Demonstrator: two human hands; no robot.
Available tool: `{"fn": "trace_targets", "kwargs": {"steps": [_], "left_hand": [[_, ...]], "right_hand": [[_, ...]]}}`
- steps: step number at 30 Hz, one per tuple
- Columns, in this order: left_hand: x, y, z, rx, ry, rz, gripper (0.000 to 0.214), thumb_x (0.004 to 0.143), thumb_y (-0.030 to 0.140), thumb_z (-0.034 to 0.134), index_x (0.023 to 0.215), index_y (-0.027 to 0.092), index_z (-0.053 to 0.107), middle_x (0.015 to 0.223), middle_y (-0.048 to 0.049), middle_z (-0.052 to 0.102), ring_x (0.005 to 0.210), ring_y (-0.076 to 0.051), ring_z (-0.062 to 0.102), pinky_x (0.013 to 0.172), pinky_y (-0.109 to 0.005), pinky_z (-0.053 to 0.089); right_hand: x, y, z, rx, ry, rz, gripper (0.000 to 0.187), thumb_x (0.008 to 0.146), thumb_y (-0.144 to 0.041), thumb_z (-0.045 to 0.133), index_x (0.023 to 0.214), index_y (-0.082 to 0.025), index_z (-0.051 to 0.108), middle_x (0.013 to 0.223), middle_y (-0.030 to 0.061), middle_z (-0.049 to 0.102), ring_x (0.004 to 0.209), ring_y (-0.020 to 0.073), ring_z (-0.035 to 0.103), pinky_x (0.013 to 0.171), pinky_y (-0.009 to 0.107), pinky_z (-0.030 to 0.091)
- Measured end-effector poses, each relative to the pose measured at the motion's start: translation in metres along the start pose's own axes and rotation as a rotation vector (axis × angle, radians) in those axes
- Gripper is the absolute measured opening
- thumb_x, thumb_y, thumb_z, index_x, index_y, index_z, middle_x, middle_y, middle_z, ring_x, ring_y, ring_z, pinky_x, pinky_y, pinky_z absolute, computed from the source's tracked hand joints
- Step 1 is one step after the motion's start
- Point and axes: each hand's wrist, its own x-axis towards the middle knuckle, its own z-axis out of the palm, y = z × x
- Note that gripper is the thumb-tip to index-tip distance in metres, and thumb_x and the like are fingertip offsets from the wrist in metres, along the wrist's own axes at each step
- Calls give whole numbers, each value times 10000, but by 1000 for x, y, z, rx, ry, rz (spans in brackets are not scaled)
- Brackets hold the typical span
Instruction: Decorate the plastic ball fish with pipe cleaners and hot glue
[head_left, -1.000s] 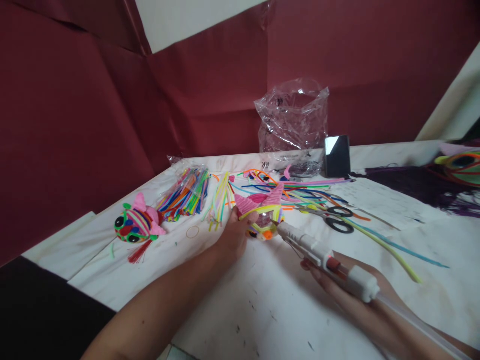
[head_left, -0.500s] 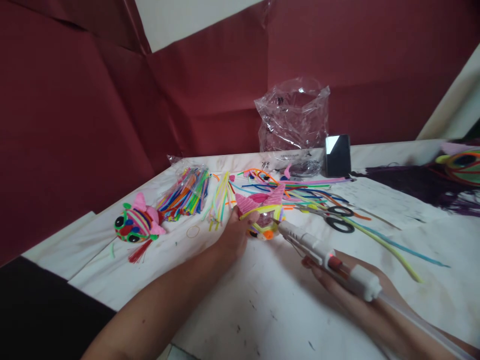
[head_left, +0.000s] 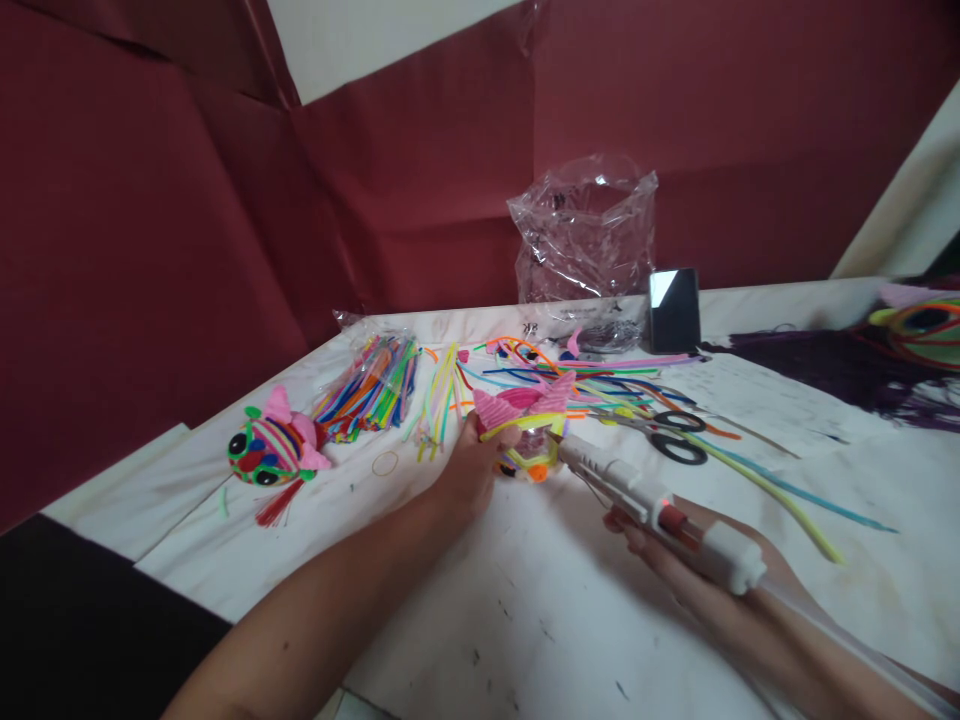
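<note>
My left hand (head_left: 474, 462) grips a small pipe-cleaner fish (head_left: 521, 402) with pink fins, a yellow rim, an orange bit and a clear, uncovered part facing me. In my right hand (head_left: 645, 545) is a white hot glue gun (head_left: 619, 478), a small red light glowing on its body. Its nozzle points left, at the clear part beside the yellow rim; whether it touches I cannot tell. Some fingers of both hands are hidden. A finished-looking fish (head_left: 274, 450) with black eyes and a red tassel lies to the left.
Behind the hands lie a bagged bundle of coloured pipe cleaners (head_left: 371, 395), loose pipe cleaners (head_left: 780, 500) and black-handled scissors (head_left: 677, 450). A clear plastic bag (head_left: 589, 240) and a dark phone (head_left: 674, 312) stand at the back. Dark purple material (head_left: 810, 360) lies at right.
The glue gun's nozzle end has shifted very slightly right and its rear a little lower-right to upper-right. The left hand and fish stay nearly still.
</note>
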Motion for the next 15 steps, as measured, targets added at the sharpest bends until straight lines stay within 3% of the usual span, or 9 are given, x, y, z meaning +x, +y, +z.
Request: {"fn": "trace_targets", "kwargs": {"steps": [4, 15], "left_hand": [[1, -2, -2, -2, -14, 3, 490, 606, 272, 802, 1020, 230, 543, 968, -45, 697, 998, -242, 656, 897, -388, 484], [1, -3, -1, -1, 30, -3, 495, 579, 257, 811, 996, 231, 547, 949, -38, 690, 1004, -249, 646, 922, -413, 466]], "right_hand": [[0, -2, 0, -12, -55, 2, 283, 820, -527, 578, 760, -260, 652, 606, 17, 661, 555, 192, 615, 464, 271, 503], [3, 9, 1, 7, -47, 35, 340, 811, -573, 571, 690, -258, 615, 587, 26, 652, 524, 186, 596, 415, 268, 472]]}}
